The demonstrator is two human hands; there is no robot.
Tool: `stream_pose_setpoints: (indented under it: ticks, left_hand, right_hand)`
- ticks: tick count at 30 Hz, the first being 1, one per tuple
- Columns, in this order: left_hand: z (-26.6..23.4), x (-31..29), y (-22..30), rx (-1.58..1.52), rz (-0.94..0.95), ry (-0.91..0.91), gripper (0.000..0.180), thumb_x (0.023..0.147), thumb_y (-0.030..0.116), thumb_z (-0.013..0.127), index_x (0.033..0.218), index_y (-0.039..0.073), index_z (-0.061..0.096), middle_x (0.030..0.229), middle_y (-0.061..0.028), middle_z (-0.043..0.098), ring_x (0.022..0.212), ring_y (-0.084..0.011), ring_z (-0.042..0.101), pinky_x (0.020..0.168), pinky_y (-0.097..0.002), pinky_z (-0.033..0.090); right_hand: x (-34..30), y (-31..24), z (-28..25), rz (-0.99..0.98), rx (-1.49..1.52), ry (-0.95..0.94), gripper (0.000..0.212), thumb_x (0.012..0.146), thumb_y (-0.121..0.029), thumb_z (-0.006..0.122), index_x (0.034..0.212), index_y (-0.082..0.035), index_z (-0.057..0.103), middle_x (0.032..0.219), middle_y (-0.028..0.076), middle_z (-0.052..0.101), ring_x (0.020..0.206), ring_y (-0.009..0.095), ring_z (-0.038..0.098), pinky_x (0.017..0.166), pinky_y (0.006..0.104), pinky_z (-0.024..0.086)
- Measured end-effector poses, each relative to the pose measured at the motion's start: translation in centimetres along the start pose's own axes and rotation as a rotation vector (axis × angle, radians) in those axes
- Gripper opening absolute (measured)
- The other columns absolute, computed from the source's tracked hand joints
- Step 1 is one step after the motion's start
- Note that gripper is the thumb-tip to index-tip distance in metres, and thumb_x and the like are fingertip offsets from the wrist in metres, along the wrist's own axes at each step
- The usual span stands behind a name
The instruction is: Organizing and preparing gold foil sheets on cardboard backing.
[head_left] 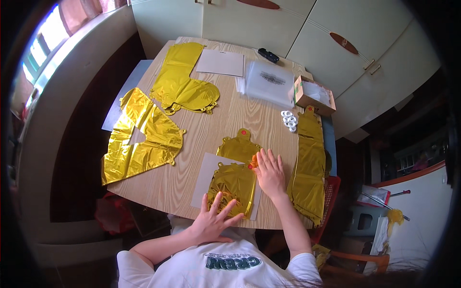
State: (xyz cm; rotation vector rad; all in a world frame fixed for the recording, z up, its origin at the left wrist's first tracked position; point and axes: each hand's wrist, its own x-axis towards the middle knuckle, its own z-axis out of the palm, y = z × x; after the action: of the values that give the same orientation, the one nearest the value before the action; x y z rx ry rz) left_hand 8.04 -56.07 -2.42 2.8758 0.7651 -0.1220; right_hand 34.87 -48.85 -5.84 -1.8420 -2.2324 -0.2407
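Observation:
In front of me, a flat gold foil balloon [233, 180] lies folded on a pale card sheet [201, 185]. Its upper part reaches past the card and ends in a tab with a red dot. My left hand [215, 218] rests on the balloon's lower edge with fingers spread. My right hand [270, 174] lies flat at the balloon's right edge, fingers stretched out. An orange patch shows beside its fingertips; whether it is a reflection I cannot tell. Neither hand grips anything.
More flat gold foil balloons lie at left [144, 139], far left [185, 79] and right [308, 163]. Behind are white cards [221, 62], clear plastic bags [269, 84], a black object [268, 55], an open cardboard box [314, 96] and several white rings [289, 121].

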Motion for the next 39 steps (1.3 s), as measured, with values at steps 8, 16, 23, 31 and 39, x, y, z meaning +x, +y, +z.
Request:
stream_pose_setpoints:
  ticks: [8, 16, 23, 31, 39]
  left_hand:
    - [0.5, -0.1, 0.1, -0.002, -0.010, -0.008, 0.088, 0.074, 0.083, 0.049, 0.149, 0.040, 0.033, 0.156, -0.0129, 0.029, 0.141, -0.0568, 0.014, 0.100, -0.0830, 0.009]
    - [0.6, 0.0, 0.2, 0.004, -0.007, -0.002, 0.089, 0.074, 0.083, 0.048, 0.150, 0.040, 0.032, 0.157, -0.0130, 0.028, 0.142, -0.0567, 0.011, 0.100, -0.0830, 0.007]
    - [0.7, 0.0, 0.0, -0.025, -0.002, -0.005, 0.090, 0.074, 0.083, 0.049, 0.151, 0.039, 0.031, 0.158, -0.0129, 0.027, 0.142, -0.0569, 0.011, 0.102, -0.0817, 0.007]
    - [0.4, 0.1, 0.1, -0.025, 0.003, -0.040, 0.090, 0.075, 0.083, 0.049, 0.151, 0.038, 0.030, 0.158, -0.0143, 0.026, 0.142, -0.0573, 0.010, 0.102, -0.0813, 0.007]
    - [0.7, 0.0, 0.2, -0.029, -0.007, -0.031, 0.092, 0.074, 0.084, 0.049, 0.152, 0.038, 0.029, 0.158, -0.0143, 0.024, 0.142, -0.0567, 0.008, 0.102, -0.0815, 0.005]
  right_hand:
    - [-3.1, -1.3, -1.8, 0.297, 0.715, -0.004, 0.058, 0.088, -0.014, 0.069, 0.139, -0.003, 0.044, 0.136, 0.016, 0.046, 0.118, 0.028, 0.053, 0.094, 0.0396, 0.048]
    - [-1.6, 0.8, -0.8, 0.690, 1.467, -0.186, 0.049, 0.090, -0.005, 0.066, 0.135, -0.003, 0.045, 0.119, 0.009, 0.057, 0.092, 0.012, 0.057, 0.081, 0.0245, 0.050]
    - [-0.5, 2.7, -3.0, 0.697, 1.363, -0.069, 0.006, 0.095, -0.005, 0.059, 0.099, -0.002, 0.062, 0.087, -0.001, 0.062, 0.074, 0.005, 0.052, 0.071, 0.0209, 0.044]
    - [-0.4, 10.1, -8.5, 0.708, 1.226, 0.495, 0.014, 0.102, -0.015, 0.049, 0.112, -0.006, 0.050, 0.084, -0.001, 0.057, 0.054, 0.001, 0.038, 0.045, 0.0181, 0.032]
    - [-3.2, 7.1, -10.2, 0.531, 1.181, 0.614, 0.025, 0.103, -0.017, 0.048, 0.125, -0.005, 0.046, 0.096, 0.002, 0.060, 0.061, 0.003, 0.044, 0.050, 0.0184, 0.036]
